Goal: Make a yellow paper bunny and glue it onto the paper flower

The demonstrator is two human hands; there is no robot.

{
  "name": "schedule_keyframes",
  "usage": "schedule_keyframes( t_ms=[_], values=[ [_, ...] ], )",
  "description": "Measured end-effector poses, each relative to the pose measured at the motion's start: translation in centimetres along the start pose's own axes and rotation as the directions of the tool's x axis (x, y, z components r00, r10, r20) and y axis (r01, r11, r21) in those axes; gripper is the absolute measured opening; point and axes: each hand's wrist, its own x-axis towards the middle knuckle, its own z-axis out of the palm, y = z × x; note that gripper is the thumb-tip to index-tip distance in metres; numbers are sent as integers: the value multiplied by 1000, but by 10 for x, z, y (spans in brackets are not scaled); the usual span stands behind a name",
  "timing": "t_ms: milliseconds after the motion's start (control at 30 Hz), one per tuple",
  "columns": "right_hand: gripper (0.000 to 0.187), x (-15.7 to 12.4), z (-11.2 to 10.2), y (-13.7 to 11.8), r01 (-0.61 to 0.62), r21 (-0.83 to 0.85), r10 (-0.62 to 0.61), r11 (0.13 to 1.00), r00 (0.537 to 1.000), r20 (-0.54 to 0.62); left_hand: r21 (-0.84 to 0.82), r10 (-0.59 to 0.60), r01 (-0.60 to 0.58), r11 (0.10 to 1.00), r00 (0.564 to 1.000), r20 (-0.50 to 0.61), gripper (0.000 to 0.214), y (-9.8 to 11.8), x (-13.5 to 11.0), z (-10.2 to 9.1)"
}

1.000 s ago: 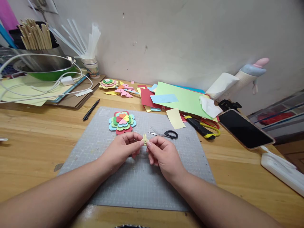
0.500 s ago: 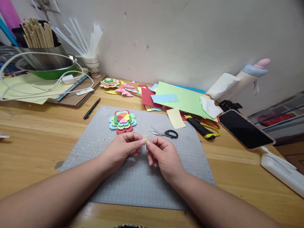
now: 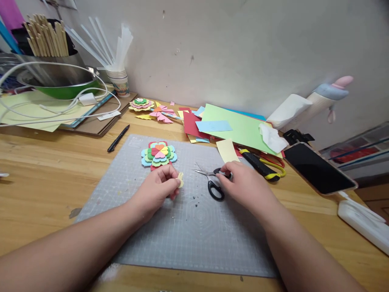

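Between thumb and fingers, my left hand (image 3: 164, 183) pinches a small piece of pale yellow paper (image 3: 180, 179). My right hand (image 3: 240, 178) has its fingers closed at the upper handle loop of the black-handled scissors (image 3: 215, 191), which lie on the grey cutting mat (image 3: 182, 243). The blades point left and stand slightly apart. Just beyond my left hand, a layered paper flower (image 3: 159, 153) in red, blue, green, pink and yellow rests on the mat; the hand overlaps its near edge.
Paper sheets (image 3: 243, 127) and a pale yellow slip (image 3: 227, 150) lie behind the scissors. A utility knife (image 3: 258, 164) and a phone (image 3: 319, 168) are at the right. A pen (image 3: 118, 138) lies left of the mat. Cups with white strips (image 3: 120, 83) stand at the back.
My right hand has let go of the yellow paper and moved right to the scissors. One scissor loop has swung towards me. My left hand keeps the paper.
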Motion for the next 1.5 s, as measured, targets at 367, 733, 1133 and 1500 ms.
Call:
schedule_keyframes(
  t_ms=[367, 733, 1133, 1500],
  values=[
    [26, -2, -4, 4, 33, -22, -26, 999, 969, 247, -26, -69, 69, 997, 998, 3, 20, 1, 6, -6],
    [17, -18, 11, 20, 74, 136, -97, 988, 980, 175, 0, -62, 62, 998, 996, 57, 23, 0, 5, -6],
    [34, -35, 19, 1, -641, 766, -365, -53, 726, 582, 13, -103, 102, 995, 987, 125, 24, 3, 5, -5],
    [40, -45, 4, -8, -499, 739, -243, 452, 729, 640, -7, -121, 123, 992, 985, 122, 18, 5, 2, -5]
  ],
)
